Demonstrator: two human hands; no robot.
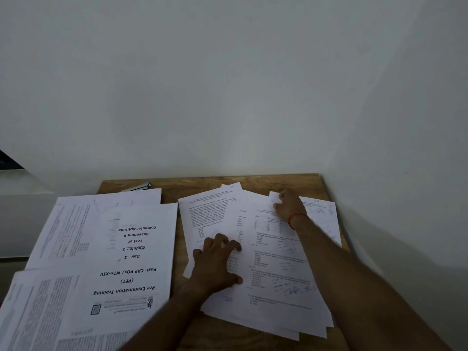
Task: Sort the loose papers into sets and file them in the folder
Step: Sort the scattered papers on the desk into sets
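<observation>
Several loose papers lie fanned and overlapping on the right half of a wooden table, their print upside down to the viewer. The left hand rests on the near-left part of this fan, fingers arched and spread, tips and thumb pressing the paper flat without gripping it. The right hand reaches to the far edge of the fan, where its curled fingers pinch the far corner of the top sheet; a red thread circles that wrist. Left of the fan, across a strip of bare wood, lies a second spread of papers topped by a cover sheet headed "Pre Examination Training". Beyond it, at the table's far edge, a thin blue-edged object shows partly; what it is cannot be told. A plain pale wall stands behind the table.
</observation>
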